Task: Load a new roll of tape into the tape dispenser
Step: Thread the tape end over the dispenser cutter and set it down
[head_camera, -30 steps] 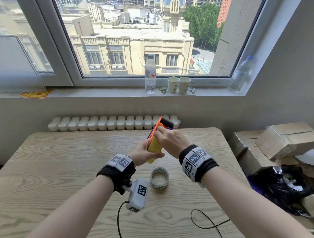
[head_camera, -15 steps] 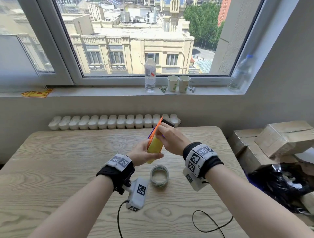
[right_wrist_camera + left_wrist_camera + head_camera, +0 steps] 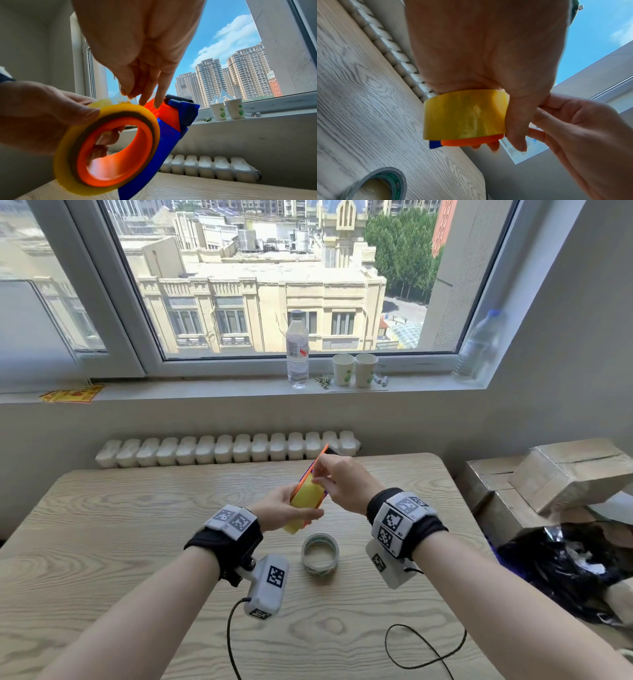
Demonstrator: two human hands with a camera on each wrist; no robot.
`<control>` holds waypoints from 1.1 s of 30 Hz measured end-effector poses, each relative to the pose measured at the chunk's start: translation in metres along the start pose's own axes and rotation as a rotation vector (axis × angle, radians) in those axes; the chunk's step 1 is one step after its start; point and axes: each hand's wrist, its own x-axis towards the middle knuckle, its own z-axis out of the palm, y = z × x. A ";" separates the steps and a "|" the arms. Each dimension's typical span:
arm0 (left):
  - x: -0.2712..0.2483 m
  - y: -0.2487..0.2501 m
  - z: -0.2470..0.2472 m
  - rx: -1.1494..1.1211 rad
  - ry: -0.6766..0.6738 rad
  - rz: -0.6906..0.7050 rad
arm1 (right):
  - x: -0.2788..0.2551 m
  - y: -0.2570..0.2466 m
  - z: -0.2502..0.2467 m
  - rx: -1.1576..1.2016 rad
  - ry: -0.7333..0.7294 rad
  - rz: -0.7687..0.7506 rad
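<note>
An orange and blue tape dispenser [image 3: 317,469] [image 3: 173,121] is held above the table, with a yellow tape roll [image 3: 305,501] [image 3: 464,115] [image 3: 106,148] seated on its orange hub. My left hand [image 3: 284,511] [image 3: 488,67] grips the roll and dispenser from the left, thumb on the roll's rim. My right hand [image 3: 342,479] [image 3: 130,93] pinches the loose clear tape end [image 3: 120,97] at the top of the roll, two fingers reaching toward the dispenser's orange plate. A spent grey tape core [image 3: 320,553] [image 3: 373,185] lies flat on the table below.
The wooden table [image 3: 120,525] backs onto a white radiator [image 3: 222,450]. On the sill stand a water bottle [image 3: 297,350], two paper cups [image 3: 354,369] and a second bottle [image 3: 479,347]. Cardboard boxes [image 3: 555,484] and a black bag [image 3: 565,570] crowd the right. A cable [image 3: 424,645] loops near the front.
My right hand has slid from the dispenser's top down toward the roll and now pinches the tape end. The dispenser has tilted slightly; the left hand keeps its hold.
</note>
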 end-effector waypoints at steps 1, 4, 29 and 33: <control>-0.001 0.001 -0.001 -0.012 -0.011 0.000 | 0.000 -0.001 0.000 0.000 0.002 0.004; -0.002 0.003 -0.003 -0.035 0.013 0.001 | 0.004 -0.002 0.000 0.039 0.003 0.050; -0.001 -0.007 -0.007 -0.081 0.108 -0.100 | 0.019 0.012 -0.003 0.229 -0.002 0.214; -0.003 -0.007 -0.012 -0.107 0.120 -0.079 | 0.022 0.017 -0.006 0.247 0.049 0.236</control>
